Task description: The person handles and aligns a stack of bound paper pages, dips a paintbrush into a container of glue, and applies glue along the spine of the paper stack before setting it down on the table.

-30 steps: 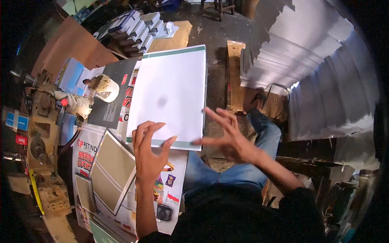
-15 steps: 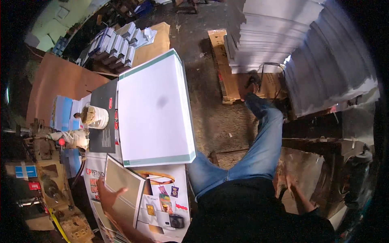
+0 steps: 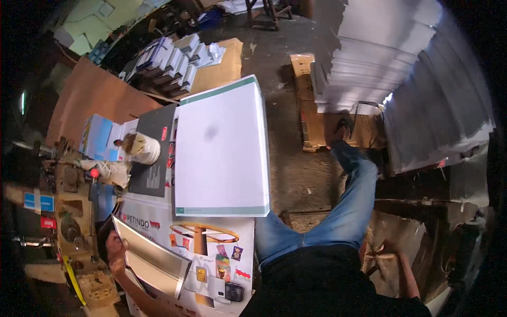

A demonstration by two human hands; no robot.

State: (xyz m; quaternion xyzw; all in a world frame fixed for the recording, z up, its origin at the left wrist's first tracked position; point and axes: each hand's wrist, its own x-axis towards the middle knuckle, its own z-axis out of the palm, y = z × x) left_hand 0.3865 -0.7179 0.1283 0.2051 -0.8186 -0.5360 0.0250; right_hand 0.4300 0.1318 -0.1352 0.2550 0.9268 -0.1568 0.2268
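My left hand (image 3: 115,247) is at the lower left, fingers curled over the left edge of a stack of grey-beige board sheets (image 3: 153,259) that lie tilted on printed posters (image 3: 214,264). My right hand (image 3: 388,254) hangs low at the right beside my leg, against a brown board (image 3: 391,232) near the floor; its grip is unclear. A thick stack of white sheets with green edging (image 3: 222,148) lies on the table beyond the posters, with neither hand on it.
A white tub (image 3: 143,149) stands on a dark sheet left of the white stack. An old metal machine (image 3: 63,206) runs along the left. Tall paper stacks (image 3: 422,84) and a wooden pallet (image 3: 311,105) stand at the right, bundled packs (image 3: 169,61) at the back.
Both hands have left the near edge of the white stack. My left hand went down-left to the grey boards; my right hand dropped to the brown board beside my leg.
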